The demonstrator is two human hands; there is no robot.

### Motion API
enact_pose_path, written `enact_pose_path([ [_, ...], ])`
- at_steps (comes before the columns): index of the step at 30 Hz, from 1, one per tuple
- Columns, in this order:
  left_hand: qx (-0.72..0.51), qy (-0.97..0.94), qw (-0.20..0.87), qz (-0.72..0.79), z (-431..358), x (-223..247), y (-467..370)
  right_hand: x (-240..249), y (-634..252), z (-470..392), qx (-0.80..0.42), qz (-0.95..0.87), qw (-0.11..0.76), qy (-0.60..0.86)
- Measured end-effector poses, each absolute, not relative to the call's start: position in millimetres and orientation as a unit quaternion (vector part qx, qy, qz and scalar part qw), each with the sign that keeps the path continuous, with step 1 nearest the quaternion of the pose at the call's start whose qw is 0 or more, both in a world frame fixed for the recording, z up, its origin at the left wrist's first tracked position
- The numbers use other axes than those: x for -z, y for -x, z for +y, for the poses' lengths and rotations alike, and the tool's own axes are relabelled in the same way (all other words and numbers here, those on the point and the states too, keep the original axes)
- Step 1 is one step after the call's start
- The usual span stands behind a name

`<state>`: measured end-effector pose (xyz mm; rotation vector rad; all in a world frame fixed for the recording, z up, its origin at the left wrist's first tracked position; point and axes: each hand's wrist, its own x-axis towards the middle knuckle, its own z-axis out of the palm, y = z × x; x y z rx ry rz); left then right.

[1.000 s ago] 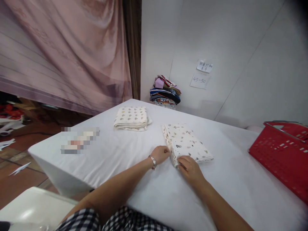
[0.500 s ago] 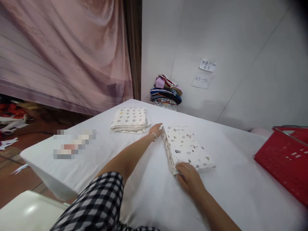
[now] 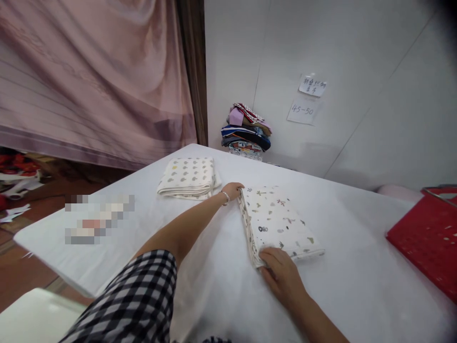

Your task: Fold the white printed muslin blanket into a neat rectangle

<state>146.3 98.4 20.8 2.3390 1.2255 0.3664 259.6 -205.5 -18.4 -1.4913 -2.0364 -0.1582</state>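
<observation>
Your right hand is pinching the near left corner of the printed cloth, which is lying folded on the white table, extending beyond that grip. Your left hand is touching its far left corner; whether those fingers are gripping, I cannot tell. A second folded cloth is lying left of that hand.

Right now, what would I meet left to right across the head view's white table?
A pixelated item, a folded white cloth with grey prints, the left hand, a folded white cloth with scattered multicoloured prints, a red plastic basket.
</observation>
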Motion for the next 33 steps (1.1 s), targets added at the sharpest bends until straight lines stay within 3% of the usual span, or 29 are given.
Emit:
enact_pose_path([
  [12,-0.131,-0.897,0.189,0.377,102,-21,-148,17,-259,-206,0.068,-0.759,0.314,0.567],
  [18,-0.155,-0.878,0.177,0.417,108,-9,-148,12,-255,-202,0.083,-0.757,0.313,0.567],
  [33,-0.189,-0.785,0.325,0.493,120,0,-151,9,-247,-198,0.098,-0.76,0.324,0.554],
])
